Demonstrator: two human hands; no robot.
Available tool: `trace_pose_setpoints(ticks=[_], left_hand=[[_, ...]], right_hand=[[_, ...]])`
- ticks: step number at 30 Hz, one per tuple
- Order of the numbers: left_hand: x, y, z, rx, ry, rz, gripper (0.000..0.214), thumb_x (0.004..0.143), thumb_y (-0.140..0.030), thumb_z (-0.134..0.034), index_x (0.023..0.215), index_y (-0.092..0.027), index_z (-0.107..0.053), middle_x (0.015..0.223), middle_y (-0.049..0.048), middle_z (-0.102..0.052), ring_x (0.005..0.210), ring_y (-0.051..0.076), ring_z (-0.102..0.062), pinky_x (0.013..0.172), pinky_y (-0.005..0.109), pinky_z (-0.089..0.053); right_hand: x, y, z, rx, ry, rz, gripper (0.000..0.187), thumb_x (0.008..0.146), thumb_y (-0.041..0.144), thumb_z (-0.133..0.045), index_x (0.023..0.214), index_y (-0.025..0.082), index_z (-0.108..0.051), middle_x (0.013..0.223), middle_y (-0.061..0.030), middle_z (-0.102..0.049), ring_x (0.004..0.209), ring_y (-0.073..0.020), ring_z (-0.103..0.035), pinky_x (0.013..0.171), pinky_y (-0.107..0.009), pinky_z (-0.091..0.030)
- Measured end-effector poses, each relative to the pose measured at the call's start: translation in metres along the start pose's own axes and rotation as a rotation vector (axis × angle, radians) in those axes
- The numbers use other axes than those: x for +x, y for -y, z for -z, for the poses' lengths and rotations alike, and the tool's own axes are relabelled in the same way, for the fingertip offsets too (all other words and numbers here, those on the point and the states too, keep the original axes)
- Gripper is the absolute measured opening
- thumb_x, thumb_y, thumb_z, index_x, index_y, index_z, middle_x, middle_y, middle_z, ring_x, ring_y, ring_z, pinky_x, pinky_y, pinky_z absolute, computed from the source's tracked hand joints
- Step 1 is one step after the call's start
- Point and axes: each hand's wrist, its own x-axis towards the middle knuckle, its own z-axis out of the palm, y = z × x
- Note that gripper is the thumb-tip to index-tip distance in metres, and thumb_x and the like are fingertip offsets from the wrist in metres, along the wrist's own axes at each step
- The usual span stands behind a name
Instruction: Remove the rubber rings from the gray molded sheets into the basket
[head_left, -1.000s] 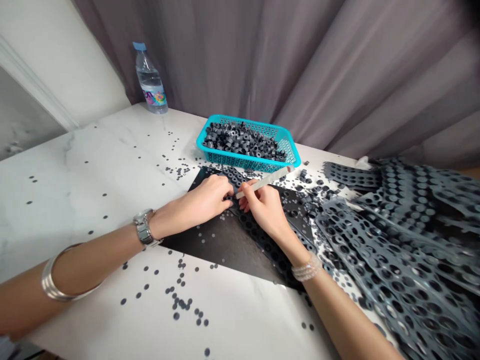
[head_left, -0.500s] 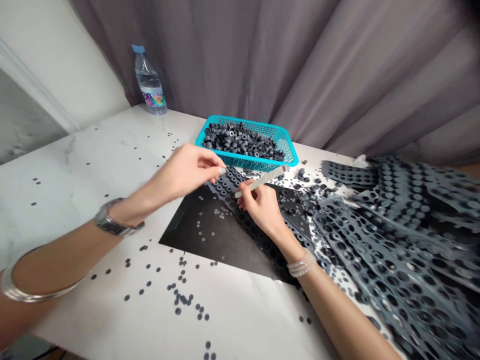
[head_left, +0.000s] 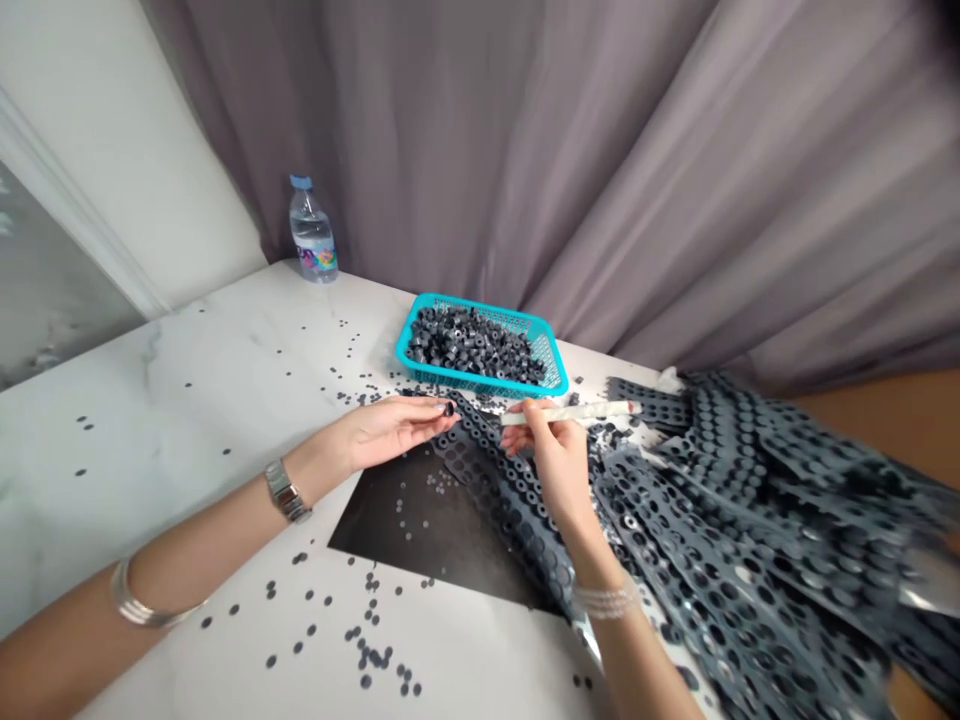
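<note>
Between the thumb and fingertips of my left hand (head_left: 390, 430) is a small black rubber ring (head_left: 449, 409). My right hand (head_left: 553, 455) grips a white stick (head_left: 592, 411), like a wrapped rod with a reddish tip, pointing right. Under and between the hands, a dark perforated rubber strip (head_left: 517, 500) with rows of round holes and rings runs diagonally, partly over a black mat (head_left: 420, 530). Behind them stands a turquoise basket (head_left: 487, 385) filled with black rings (head_left: 472, 345).
A large pile of perforated strips (head_left: 735, 520) covers the right side of the table. Small black discs (head_left: 373, 657) are scattered over the white table (head_left: 187, 470). A water bottle (head_left: 313, 235) stands at the back left, before a grey curtain (head_left: 450, 150).
My left hand has turned palm up and now shows a ring at its fingertips. The perforated strip now lies lifted or turned over. The view has tilted up, so things sit lower.
</note>
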Motion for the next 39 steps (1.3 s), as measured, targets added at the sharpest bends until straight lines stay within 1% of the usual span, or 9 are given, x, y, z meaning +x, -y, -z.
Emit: trace_pose_setpoints(ticks=[4,7,11,14,18,24,29,34,39], left_hand=[[0.005,-0.01,0.0,0.157,0.076,-0.092,0.022,0.076,-0.01,-0.052,0.093,-0.014,-0.066,0.107,0.0137,-0.068,0.104,0.019,-0.063,0.099,0.032,-0.048],[0.015,-0.014,0.001,0.273,0.051,-0.172,0.02,0.079,-0.017,-0.042,0.079,-0.014,-0.062,0.097,0.0175,-0.067,0.094,0.021,-0.065,0.086,0.036,-0.053],[0.03,-0.005,0.003,0.531,-0.017,-0.263,0.026,0.085,-0.03,-0.044,0.072,-0.016,-0.06,0.084,0.0122,-0.067,0.076,0.018,-0.063,0.067,0.033,-0.051],[0.032,0.005,0.004,0.803,-0.033,-0.334,0.016,0.079,-0.029,-0.057,0.077,-0.016,-0.067,0.085,0.0074,-0.068,0.08,0.019,-0.061,0.076,0.035,-0.047],[0.025,0.015,0.002,1.132,-0.051,-0.453,0.015,0.076,-0.02,-0.061,0.087,-0.018,-0.07,0.096,0.0075,-0.066,0.098,0.024,-0.056,0.095,0.041,-0.039],[0.021,0.03,-0.011,1.467,-0.031,-0.557,0.014,0.082,-0.014,-0.051,0.082,-0.016,-0.065,0.091,0.0101,-0.06,0.098,0.026,-0.053,0.091,0.043,-0.041],[0.021,0.034,-0.015,1.587,-0.084,-0.583,0.016,0.084,-0.013,-0.045,0.079,-0.016,-0.06,0.086,0.0116,-0.057,0.093,0.027,-0.053,0.082,0.041,-0.044],[0.027,0.038,-0.013,1.573,-0.103,-0.582,0.018,0.082,-0.01,-0.048,0.071,-0.018,-0.059,0.079,0.0095,-0.059,0.086,0.025,-0.056,0.079,0.038,-0.046],[0.014,0.013,-0.016,1.434,-0.135,-0.572,0.017,0.085,-0.014,-0.051,0.078,-0.018,-0.066,0.083,0.0059,-0.068,0.08,0.019,-0.06,0.078,0.032,-0.046]], right_hand=[[0.002,-0.011,-0.008,-0.141,0.027,0.013,0.04,0.086,0.054,-0.054,0.078,0.016,-0.061,0.057,-0.0022,-0.063,0.048,-0.0151,-0.058,0.048,-0.026,-0.047],[0.005,-0.031,-0.016,-0.226,0.059,0.036,0.041,0.089,0.053,-0.049,0.078,0.016,-0.062,0.059,-0.0027,-0.062,0.05,-0.0153,-0.058,0.048,-0.026,-0.045],[0.004,-0.047,-0.02,-0.311,0.074,0.073,0.04,0.092,0.05,-0.046,0.078,0.016,-0.063,0.06,-0.0019,-0.061,0.049,-0.0134,-0.054,0.047,-0.023,-0.04],[0.002,-0.049,-0.02,-0.369,0.105,0.106,0.04,0.093,0.048,-0.043,0.076,0.017,-0.063,0.061,-0.0015,-0.06,0.052,-0.0133,-0.055,0.051,-0.023,-0.04],[0.002,-0.049,-0.02,-0.417,0.135,0.124,0.04,0.094,0.046,-0.041,0.077,0.017,-0.063,0.06,-0.0007,-0.059,0.054,-0.0141,-0.056,0.055,-0.023,-0.04],[0.003,-0.049,-0.021,-0.453,0.173,0.159,0.041,0.095,0.046,-0.039,0.073,0.019,-0.06,0.061,-0.0014,-0.06,0.055,-0.0142,-0.056,0.056,-0.024,-0.04],[0.003,-0.047,-0.023,-0.497,0.19,0.189,0.038,0.096,0.042,-0.037,0.075,0.019,-0.059,0.063,-0.0022,-0.061,0.055,-0.0147,-0.057,0.056,-0.024,-0.04],[0.001,-0.048,-0.026,-0.586,0.196,0.245,0.036,0.098,0.038,-0.035,0.077,0.019,-0.058,0.068,-0.0039,-0.064,0.059,-0.0151,-0.06,0.059,-0.024,-0.039],[0.002,-0.051,-0.025,-0.632,0.178,0.242,0.035,0.097,0.037,-0.036,0.081,0.018,-0.062,0.067,-0.0051,-0.066,0.058,-0.0163,-0.061,0.057,-0.025,-0.039]])
